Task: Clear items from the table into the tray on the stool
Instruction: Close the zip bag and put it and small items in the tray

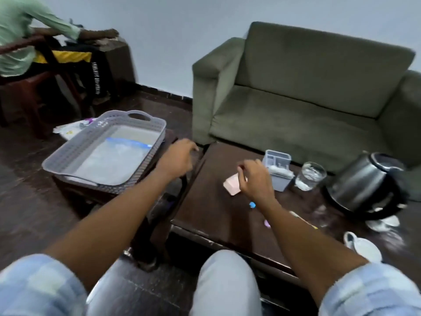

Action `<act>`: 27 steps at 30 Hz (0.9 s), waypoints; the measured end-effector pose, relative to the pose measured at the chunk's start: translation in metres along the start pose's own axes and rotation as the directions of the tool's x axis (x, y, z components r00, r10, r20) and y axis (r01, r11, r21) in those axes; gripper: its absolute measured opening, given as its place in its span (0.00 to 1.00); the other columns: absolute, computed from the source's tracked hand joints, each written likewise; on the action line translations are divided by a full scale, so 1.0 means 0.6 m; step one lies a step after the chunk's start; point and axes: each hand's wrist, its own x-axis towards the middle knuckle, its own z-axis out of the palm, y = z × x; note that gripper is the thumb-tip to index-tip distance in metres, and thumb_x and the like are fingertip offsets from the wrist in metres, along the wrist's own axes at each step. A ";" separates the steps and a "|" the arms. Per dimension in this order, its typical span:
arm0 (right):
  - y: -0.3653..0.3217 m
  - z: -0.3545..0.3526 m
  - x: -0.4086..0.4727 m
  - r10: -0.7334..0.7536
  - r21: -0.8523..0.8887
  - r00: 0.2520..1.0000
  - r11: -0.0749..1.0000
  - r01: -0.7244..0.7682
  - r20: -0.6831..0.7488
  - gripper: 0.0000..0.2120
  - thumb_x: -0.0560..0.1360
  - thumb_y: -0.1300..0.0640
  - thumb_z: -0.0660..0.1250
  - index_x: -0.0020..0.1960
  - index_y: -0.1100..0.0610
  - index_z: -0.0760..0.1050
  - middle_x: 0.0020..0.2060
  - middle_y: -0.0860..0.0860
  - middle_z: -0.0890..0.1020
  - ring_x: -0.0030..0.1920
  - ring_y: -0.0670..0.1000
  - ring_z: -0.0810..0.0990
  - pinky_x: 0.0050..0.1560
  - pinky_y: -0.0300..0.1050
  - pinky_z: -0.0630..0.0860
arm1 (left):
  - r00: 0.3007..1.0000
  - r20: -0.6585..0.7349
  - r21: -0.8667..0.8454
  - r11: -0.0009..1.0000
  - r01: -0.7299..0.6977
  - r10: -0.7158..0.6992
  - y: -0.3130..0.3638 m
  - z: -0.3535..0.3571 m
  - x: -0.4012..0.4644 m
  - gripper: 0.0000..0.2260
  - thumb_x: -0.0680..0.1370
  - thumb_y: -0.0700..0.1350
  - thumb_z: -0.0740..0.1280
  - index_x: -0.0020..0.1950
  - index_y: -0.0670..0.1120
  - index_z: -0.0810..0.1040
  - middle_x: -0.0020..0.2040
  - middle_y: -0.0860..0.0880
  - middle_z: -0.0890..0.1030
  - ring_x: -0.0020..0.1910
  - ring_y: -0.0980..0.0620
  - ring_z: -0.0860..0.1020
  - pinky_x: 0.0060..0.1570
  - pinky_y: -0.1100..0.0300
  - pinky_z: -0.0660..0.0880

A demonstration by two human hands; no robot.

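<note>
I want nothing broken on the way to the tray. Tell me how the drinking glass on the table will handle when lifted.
The glass looks clear and smooth-walled, so it is probably fragile and may be slippery to grip. Something pale seems to sit in its bottom, which could shift or spill if it tilts. It stands close between the grey organizer and the kettle, so lifting straight up seems safest.

Rolled pale-blue checked sleeves (38,286), bare forearms, light-grey trousers (225,283).

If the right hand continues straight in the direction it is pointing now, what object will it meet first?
Most likely the small grey organizer box. The right hand points away from the person across the table, and the box stands just beyond its knuckles. The pink item lies under the hand, to its left. Depth is uncertain.
</note>
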 end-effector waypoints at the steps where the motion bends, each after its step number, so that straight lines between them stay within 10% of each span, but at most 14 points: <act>1: 0.037 -0.011 -0.037 0.038 -0.067 0.998 0.997 -0.034 0.057 0.10 0.79 0.49 0.62 0.51 0.54 0.79 0.46 0.52 0.83 0.51 0.60 0.80 0.51 0.58 0.78 | 0.992 0.129 -0.041 0.999 0.011 -0.006 0.035 0.046 0.012 0.18 0.73 0.39 0.69 0.63 0.43 0.81 0.59 0.40 0.81 0.61 0.39 0.79 0.62 0.52 0.71; 6: 0.098 -0.027 -0.158 0.270 -0.133 0.892 0.962 -0.237 0.363 0.26 0.74 0.37 0.66 0.67 0.48 0.74 0.62 0.51 0.77 0.62 0.58 0.75 0.62 0.57 0.76 | 0.846 0.485 0.013 0.969 0.248 -0.223 0.156 0.233 0.022 0.44 0.70 0.54 0.79 0.82 0.50 0.62 0.75 0.39 0.71 0.74 0.38 0.72 0.72 0.47 0.71; 10: 0.095 -0.007 -0.154 0.262 -0.063 0.805 0.960 -0.271 0.532 0.35 0.75 0.46 0.73 0.79 0.50 0.66 0.74 0.52 0.72 0.71 0.59 0.69 0.75 0.53 0.68 | 0.908 0.329 0.092 0.966 0.243 -0.260 0.183 0.261 0.003 0.31 0.75 0.49 0.74 0.77 0.51 0.67 0.68 0.40 0.78 0.66 0.37 0.79 0.62 0.46 0.77; 14: 0.090 0.030 -0.129 0.273 -0.020 0.827 0.953 -0.303 0.492 0.20 0.72 0.58 0.72 0.63 0.54 0.76 0.58 0.56 0.78 0.62 0.61 0.77 0.65 0.52 0.73 | 0.952 0.250 0.017 0.984 0.178 -0.176 0.153 0.224 0.009 0.24 0.74 0.42 0.67 0.70 0.51 0.76 0.66 0.44 0.78 0.65 0.38 0.79 0.61 0.48 0.77; 20: 0.075 0.029 -0.117 0.348 -0.041 0.795 0.924 -0.379 0.497 0.18 0.72 0.57 0.72 0.61 0.54 0.75 0.56 0.57 0.77 0.61 0.62 0.77 0.62 0.53 0.76 | 0.839 0.544 0.156 0.979 -0.131 0.025 0.142 0.221 0.010 0.48 0.72 0.38 0.69 0.83 0.65 0.48 0.86 0.55 0.41 0.85 0.39 0.49 0.72 0.33 0.68; 27: 0.132 -0.063 -0.159 0.514 -0.088 0.846 0.858 -0.506 0.145 0.17 0.71 0.51 0.70 0.60 0.47 0.78 0.54 0.53 0.75 0.53 0.61 0.82 0.56 0.57 0.80 | 0.914 0.399 0.065 0.997 0.045 -0.067 0.178 0.269 0.011 0.19 0.72 0.52 0.78 0.58 0.53 0.74 0.73 0.50 0.63 0.61 0.37 0.76 0.60 0.40 0.77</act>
